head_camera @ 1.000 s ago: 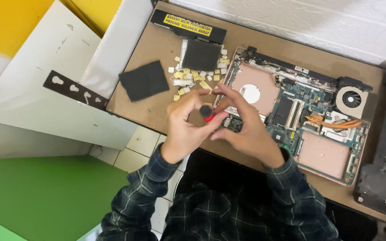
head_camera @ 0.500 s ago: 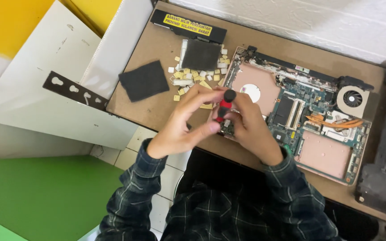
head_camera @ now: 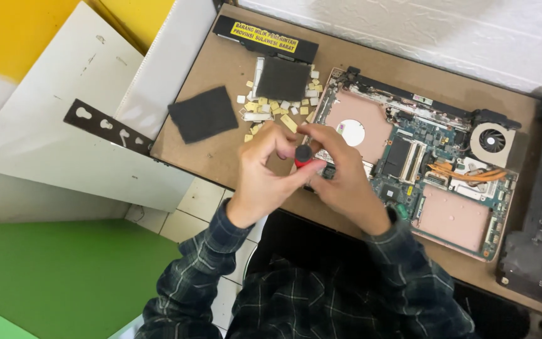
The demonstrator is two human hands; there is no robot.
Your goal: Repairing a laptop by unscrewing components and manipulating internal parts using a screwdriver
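Here, going from the left, a white panel (head_camera: 51, 132) leans off the table (head_camera: 221, 63) edge with a black slotted bracket (head_camera: 108, 127) lying across it. On the table itself sits a dark square pad (head_camera: 203, 114), and just right of it a scatter of small pale keycaps (head_camera: 271, 108) around a second dark pad (head_camera: 282, 78); a long black battery (head_camera: 265, 37) with a yellow label lies along the far edge above them.

The left hand (head_camera: 265, 179) comes next, its grip closed: thumb and fingertips pinch the red-and-black screwdriver (head_camera: 303, 155) by its handle, the black cap showing between the fingers. The screwdriver stands near upright over the left edge of the opened laptop (head_camera: 409, 163) (its tip is hidden by the hands). The right hand (head_camera: 346, 182) is pressed up against the left, fingers curled around the same tool lower down and resting on the laptop's board; how tightly it grasps the shaft I cannot tell.

Further right the laptop's circuit board lies bare, with a round fan (head_camera: 492, 141) at its far right corner. A black plastic casing (head_camera: 534, 251) lies beyond the laptop at the table's right end.
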